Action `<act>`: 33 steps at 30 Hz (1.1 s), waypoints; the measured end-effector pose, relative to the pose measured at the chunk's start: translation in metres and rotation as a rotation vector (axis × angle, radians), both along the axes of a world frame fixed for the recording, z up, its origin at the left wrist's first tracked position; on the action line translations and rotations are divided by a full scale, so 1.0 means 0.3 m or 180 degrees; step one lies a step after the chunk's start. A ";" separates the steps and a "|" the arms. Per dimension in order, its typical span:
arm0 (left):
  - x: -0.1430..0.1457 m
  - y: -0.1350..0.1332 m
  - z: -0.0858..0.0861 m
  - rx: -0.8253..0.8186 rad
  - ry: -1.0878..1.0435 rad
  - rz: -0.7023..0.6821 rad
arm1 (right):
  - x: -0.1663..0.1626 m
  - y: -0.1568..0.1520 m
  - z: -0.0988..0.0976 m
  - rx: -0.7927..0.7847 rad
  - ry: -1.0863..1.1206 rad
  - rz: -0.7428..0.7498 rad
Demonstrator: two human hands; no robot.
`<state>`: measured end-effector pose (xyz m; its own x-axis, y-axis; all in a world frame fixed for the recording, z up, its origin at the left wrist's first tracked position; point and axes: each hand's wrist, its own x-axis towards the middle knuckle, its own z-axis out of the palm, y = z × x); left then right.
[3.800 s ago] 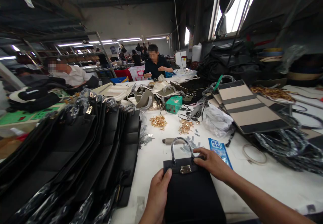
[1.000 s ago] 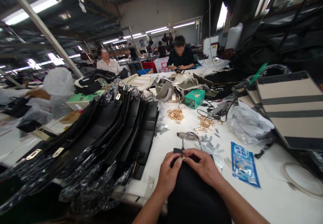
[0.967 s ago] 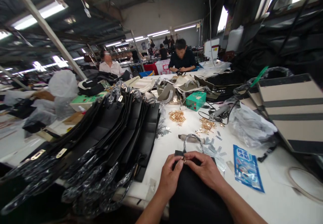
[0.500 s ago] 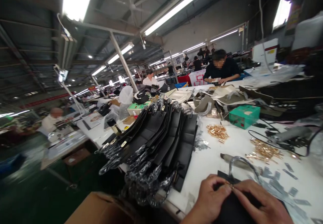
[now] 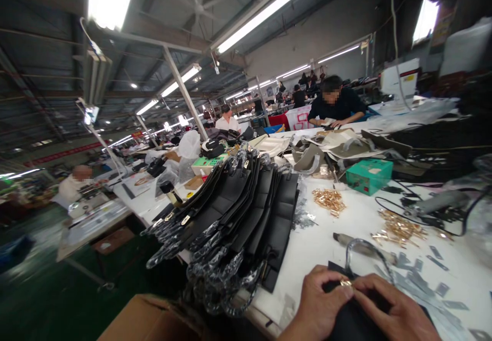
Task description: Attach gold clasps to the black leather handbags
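Note:
At the lower right, my left hand (image 5: 321, 302) and my right hand (image 5: 392, 307) meet with thumbs and forefingers pinched. A small shiny gold metal fitting (image 5: 346, 283) shows between the fingertips; its exact kind is too small to tell. Beneath both hands lies a black bag panel (image 5: 344, 320), largely covered by them. Its plastic-wrapped handle (image 5: 367, 242) arches up just beyond my fingers. Left of my hands, a thick row of black bag panels (image 5: 246, 202) with wrapped handles (image 5: 225, 284) overhangs the table edge.
On the white table (image 5: 319, 246) lie gold fittings (image 5: 329, 201), more gold pieces (image 5: 400, 228), flat metal plates (image 5: 423, 284) and a dark-tipped tool (image 5: 361, 248). Behind stands a green box (image 5: 369, 176). A cardboard box (image 5: 146, 320) sits below. A person (image 5: 338, 105) works opposite.
The gold fitting between my fingertips now shows more of its bright face. My hands stay pinched together over the black panel; the whole view has shifted slightly.

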<state>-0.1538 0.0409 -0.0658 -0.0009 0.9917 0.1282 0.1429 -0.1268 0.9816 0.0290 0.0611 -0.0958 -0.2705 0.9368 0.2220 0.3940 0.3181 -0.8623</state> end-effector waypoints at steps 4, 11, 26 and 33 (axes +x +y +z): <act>0.001 -0.004 0.006 -0.0005 0.0128 -0.0003 | 0.003 -0.001 0.011 -0.0222 0.0153 0.0167; 0.001 -0.019 0.030 0.0036 0.0289 -0.0125 | -0.002 -0.026 0.091 -0.0144 0.0320 0.0278; -0.002 -0.020 0.042 0.0009 0.0441 -0.0212 | 0.006 -0.024 0.093 0.0002 0.0201 0.0341; -0.003 -0.018 0.047 -0.0031 0.0522 -0.0218 | 0.003 -0.023 0.108 -0.0126 0.0212 0.0317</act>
<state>-0.1546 0.0356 -0.0515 0.0869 0.9900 0.1114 0.2924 -0.1322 0.9471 0.0300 0.0541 -0.0634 -0.3484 0.9144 0.2060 0.3038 0.3180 -0.8981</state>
